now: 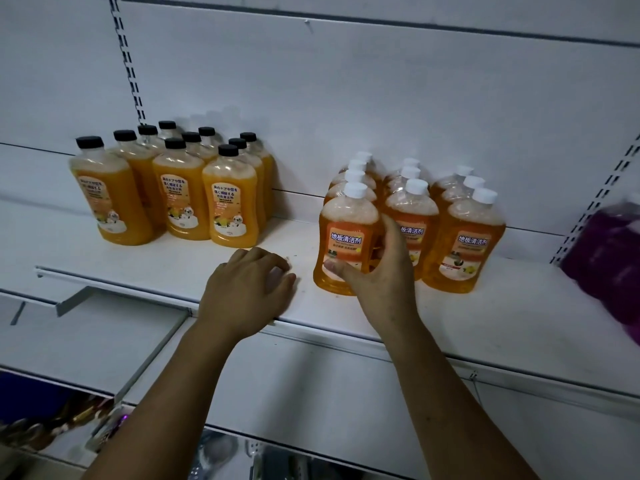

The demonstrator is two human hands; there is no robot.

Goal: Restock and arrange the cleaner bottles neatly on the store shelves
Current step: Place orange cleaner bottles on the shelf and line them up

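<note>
Grips white-capped orange plastic bottle (346,233) with right hand (377,271). Rests empty, loosely curled left hand (246,292) near front edge of white metal shelf (485,313).

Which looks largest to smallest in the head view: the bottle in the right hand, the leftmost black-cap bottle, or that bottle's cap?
1-2. The held bottle and the black-cap bottle: alike; the held one is nearer, so unranked.
3. The black cap.

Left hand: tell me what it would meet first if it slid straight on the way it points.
Likely the front white-capped bottle, which the right hand grips; the left hand rests on the shelf, pointing rightward at it. Depth is unclear: it might pass just left of that bottle.
</note>
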